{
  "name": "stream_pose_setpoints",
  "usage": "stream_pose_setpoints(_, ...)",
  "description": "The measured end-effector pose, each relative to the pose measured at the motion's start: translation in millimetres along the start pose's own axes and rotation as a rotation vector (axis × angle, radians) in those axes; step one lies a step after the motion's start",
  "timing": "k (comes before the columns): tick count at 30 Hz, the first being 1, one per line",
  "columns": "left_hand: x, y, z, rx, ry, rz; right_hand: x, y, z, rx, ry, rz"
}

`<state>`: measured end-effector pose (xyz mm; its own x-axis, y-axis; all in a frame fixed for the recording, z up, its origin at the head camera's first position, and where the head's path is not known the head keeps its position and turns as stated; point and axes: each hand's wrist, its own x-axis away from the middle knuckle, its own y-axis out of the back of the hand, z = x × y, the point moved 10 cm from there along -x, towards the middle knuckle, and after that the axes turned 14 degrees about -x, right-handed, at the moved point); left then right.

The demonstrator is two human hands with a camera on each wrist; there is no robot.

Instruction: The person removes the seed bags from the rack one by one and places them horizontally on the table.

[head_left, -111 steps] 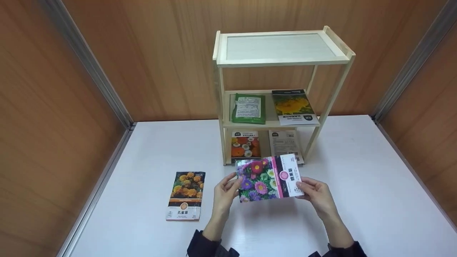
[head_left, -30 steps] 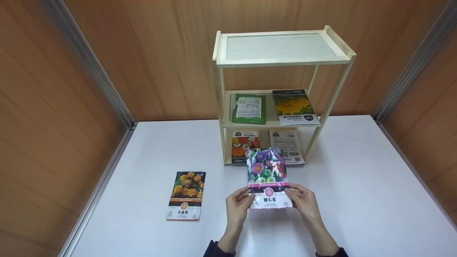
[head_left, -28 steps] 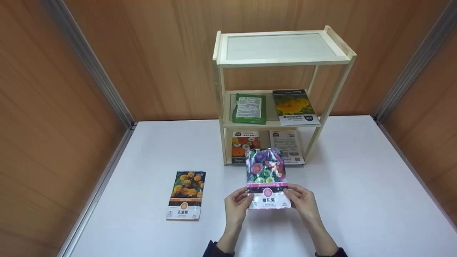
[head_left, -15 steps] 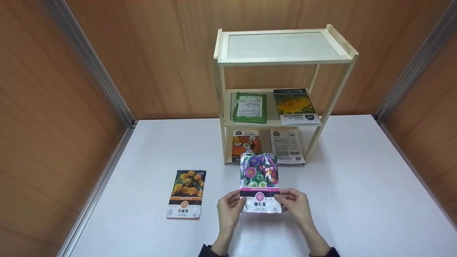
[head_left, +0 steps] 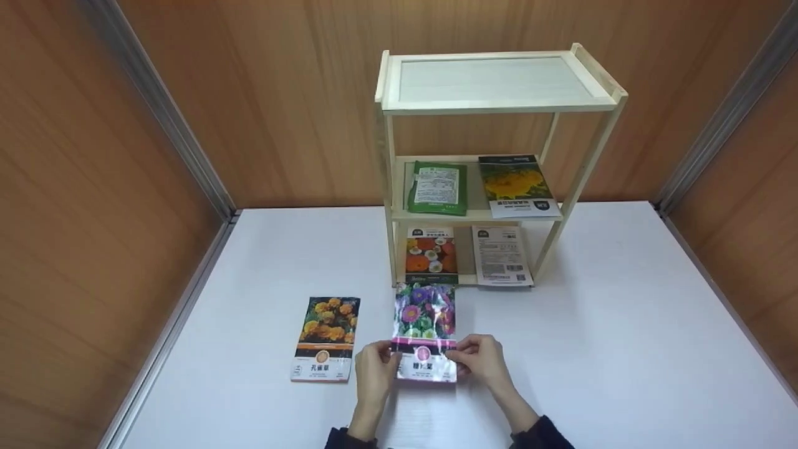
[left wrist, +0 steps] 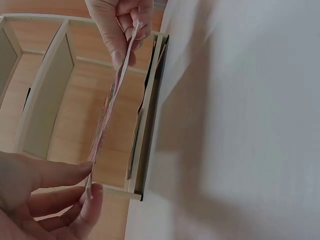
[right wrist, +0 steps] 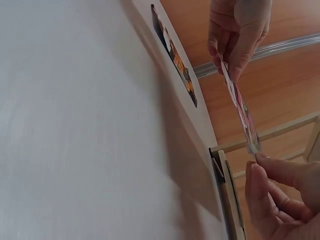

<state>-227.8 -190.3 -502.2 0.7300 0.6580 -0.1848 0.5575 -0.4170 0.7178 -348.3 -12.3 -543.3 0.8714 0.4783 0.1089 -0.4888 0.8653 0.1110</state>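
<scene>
Both hands pinch seed packet (head_left: pixel 425 330) near edge: left hand (head_left: pixel 374 368), right hand (head_left: pixel 480 365); long axis points toward shelf (head_left: pixel 499 112), above bench (head_left: pixel 623 324).

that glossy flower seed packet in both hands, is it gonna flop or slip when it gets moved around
The glossy purple-and-pink flower seed packet looks thin and probably floppy: edge-on in the left wrist view it bows between the left hand and right hand. It is likely very light, since fingertip pinches hold it clear of the white table. Its shiny film may be slippery.

Glossy foil-like seed packet (head_left: pixel 425 330), pale bare-wood shelf (head_left: pixel 499 109), smooth white table (head_left: pixel 623 324)
</scene>
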Motion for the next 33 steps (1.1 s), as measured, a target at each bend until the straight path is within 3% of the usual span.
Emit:
stream_pose_setpoints(7,-6.4,5.6,11.2,-0.155,-0.048,-0.092,-15,-25,-10,0.008,-0.027,0.042)
stream_pose_setpoints(13,-9.5,6.4,21.9,-0.191,-0.075,-0.151,-24,-40,-19,0.053,-0.063,0.033)
stream_pose_setpoints(19,-15.0,4.2,32.8,-0.243,-0.051,-0.136,-31,-53,-25,0.067,-0.076,0.041)
stream_pose_setpoints(28,-21.8,-1.3,47.1,-0.297,0.047,-0.053,-35,-64,-27,0.1,-0.097,0.042)
stream_pose_setpoints(33,-22.3,-0.6,45.5,-0.337,0.036,-0.064,-34,-66,-24,0.106,-0.095,0.049)
